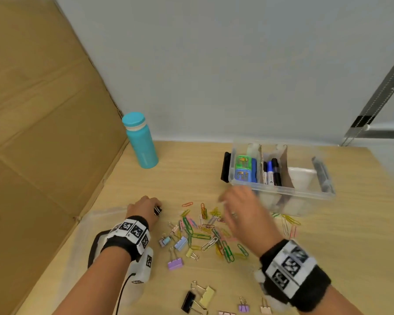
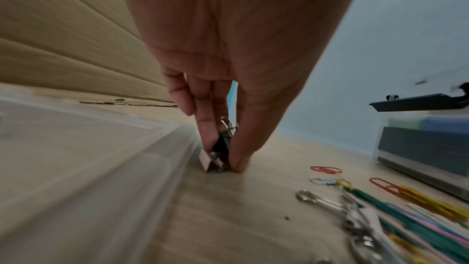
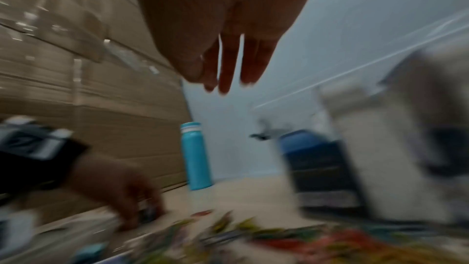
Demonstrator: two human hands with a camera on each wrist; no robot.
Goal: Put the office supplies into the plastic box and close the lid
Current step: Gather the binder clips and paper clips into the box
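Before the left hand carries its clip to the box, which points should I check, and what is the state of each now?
1. Left hand grips the black binder clip between thumb and fingers: ok.
2. Clip lifted off the table: not ok, it touches the surface.
3. Plastic box open, with its clear lid lying flat beside the left hand: ok.
4. A free compartment in the box: ok, the right one looks empty.
5. Right hand out of the path: not ok, it hovers in front of the box.
6. Right hand empty: cannot tell, it is blurred.
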